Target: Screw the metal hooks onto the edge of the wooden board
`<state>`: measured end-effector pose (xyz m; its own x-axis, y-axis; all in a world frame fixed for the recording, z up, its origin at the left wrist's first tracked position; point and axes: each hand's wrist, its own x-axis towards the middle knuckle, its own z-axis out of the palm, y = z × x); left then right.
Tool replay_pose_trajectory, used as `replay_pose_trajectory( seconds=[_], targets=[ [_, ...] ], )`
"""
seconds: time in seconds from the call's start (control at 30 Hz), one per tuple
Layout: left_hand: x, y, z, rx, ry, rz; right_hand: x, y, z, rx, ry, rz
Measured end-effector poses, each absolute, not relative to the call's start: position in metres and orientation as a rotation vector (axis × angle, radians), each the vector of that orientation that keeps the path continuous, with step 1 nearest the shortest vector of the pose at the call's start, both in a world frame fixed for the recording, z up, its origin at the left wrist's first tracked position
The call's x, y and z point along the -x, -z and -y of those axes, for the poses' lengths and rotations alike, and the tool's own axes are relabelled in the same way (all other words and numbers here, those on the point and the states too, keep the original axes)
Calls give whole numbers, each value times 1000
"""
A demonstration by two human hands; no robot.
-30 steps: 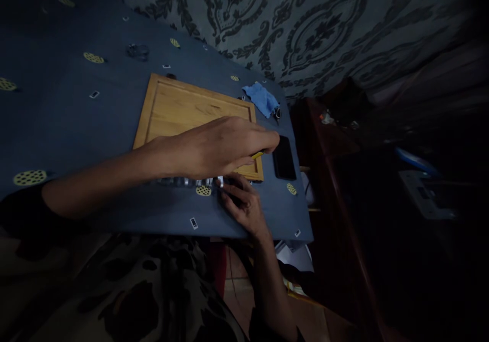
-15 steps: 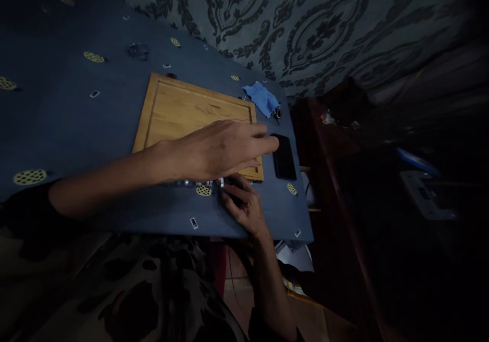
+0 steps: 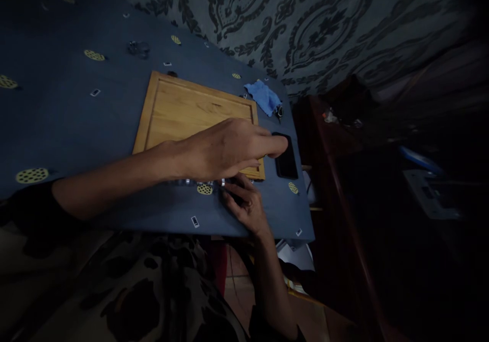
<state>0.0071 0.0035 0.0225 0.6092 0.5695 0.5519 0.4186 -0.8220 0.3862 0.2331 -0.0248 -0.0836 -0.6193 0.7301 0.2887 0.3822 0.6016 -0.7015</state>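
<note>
Head | left hand outstretched, fingertip on dark flat phone | right hand pinching silvery band

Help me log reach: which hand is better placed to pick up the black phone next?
Left. The left hand has a fingertip at the phone; the right hand rests by the metal band.

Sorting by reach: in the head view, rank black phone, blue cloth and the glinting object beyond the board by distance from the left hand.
1. Black phone: at the left hand's fingertip, right.
2. Blue cloth: beyond phone, by wall.
3. Glinting object: far side, left.
</note>
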Motion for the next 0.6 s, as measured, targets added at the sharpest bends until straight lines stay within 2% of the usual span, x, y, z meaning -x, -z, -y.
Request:
replay_pose_trajectory(
  seconds=[0.33, 0.6],
  targets=[
    [1, -26, -11, -2614, -886, -709, -233, 83, 24, 886, -772, 2290],
    [-4, -24, -5, -2574, -1067, -891, -233, 81, 24, 905, -805, 2285]
  ],
)
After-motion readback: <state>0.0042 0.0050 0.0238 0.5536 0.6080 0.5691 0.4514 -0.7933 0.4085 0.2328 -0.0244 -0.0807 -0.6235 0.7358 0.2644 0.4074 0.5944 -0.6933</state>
